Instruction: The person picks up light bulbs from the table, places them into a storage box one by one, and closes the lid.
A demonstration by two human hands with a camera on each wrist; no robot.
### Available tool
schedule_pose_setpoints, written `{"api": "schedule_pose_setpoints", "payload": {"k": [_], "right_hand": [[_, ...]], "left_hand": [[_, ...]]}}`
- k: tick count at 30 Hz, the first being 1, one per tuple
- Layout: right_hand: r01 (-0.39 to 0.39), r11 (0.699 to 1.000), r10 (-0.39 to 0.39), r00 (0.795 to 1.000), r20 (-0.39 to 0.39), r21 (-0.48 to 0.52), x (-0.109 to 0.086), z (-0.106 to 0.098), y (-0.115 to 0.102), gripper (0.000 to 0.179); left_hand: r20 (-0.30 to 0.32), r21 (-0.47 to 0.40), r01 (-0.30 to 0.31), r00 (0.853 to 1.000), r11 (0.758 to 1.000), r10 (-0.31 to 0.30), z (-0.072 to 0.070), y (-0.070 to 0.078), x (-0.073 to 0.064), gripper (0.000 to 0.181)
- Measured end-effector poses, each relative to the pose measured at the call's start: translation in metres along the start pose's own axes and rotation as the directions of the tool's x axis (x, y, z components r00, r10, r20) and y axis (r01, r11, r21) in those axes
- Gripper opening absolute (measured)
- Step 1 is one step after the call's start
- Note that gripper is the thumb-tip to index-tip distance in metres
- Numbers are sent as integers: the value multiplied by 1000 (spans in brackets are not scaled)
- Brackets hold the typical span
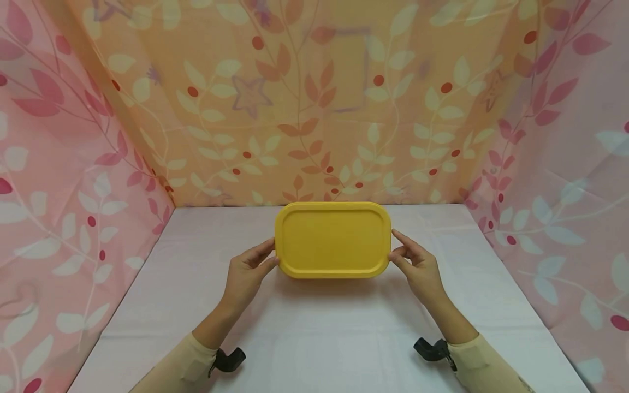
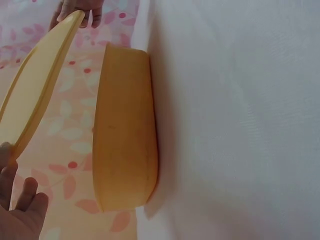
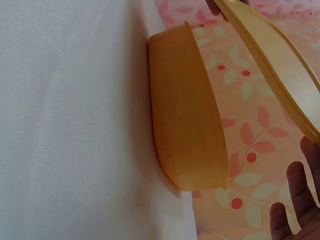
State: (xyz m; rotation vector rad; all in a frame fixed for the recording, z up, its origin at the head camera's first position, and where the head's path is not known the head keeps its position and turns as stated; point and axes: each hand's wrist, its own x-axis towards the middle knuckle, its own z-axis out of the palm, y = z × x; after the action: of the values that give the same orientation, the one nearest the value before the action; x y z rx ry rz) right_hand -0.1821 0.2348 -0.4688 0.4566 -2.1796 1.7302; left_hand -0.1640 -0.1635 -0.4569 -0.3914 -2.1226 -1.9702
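A yellow rounded-rectangle lid is held level between both hands, raised apart from the yellow plastic container on the table. In the head view the lid hides that container beneath it. My left hand pinches the lid's left end between thumb and fingers. At the opposite end my right hand pinches the rim the same way. Both wrist views show the gap between the lid and the container's open top; the right wrist view has the container standing upright on the cloth.
White cloth covers the table. A leaf-patterned orange curtain hangs along the back edge, with pink patterned curtains at both sides. Each sleeve carries a black wrist mount.
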Motion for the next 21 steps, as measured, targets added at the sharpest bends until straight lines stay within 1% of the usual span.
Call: {"api": "schedule_pose_setpoints", "payload": {"k": [2,4,6,8,9,12,15,17,21], "right_hand": [[3,1000,-3,1000,11,5,1,0,0,53],[-6,1000,6,1000,28,5,1,-2,1,52],[-15,1000,15,998,61,12,2,-4,3,52],[-22,1000,22,994,112,1,2,-7,5,56],[-25,1000,25,990,139,-2,2,-9,5,58],[0,1000,5,974,225,-24,3,-14,6,68],[34,999,-25,958,286,-27,5,-19,6,76],[54,998,-44,951,305,-25,6,-22,6,79],[79,997,-69,947,313,-19,8,-25,9,81]], "left_hand": [[25,7,-4,1000,1000,4,-2,-1,1,49],[51,33,-5,999,999,3,-4,-2,1,51],[80,69,1,997,998,-7,-7,-2,3,55],[113,105,15,993,994,-27,-12,-2,4,59],[130,129,26,991,991,-43,-14,-1,4,61],[178,188,59,980,980,-93,-21,0,6,67],[220,233,72,968,970,-124,-27,0,7,73],[244,253,58,962,966,-122,-30,0,8,76],[288,284,-6,954,959,-79,-32,-2,8,80]]}}
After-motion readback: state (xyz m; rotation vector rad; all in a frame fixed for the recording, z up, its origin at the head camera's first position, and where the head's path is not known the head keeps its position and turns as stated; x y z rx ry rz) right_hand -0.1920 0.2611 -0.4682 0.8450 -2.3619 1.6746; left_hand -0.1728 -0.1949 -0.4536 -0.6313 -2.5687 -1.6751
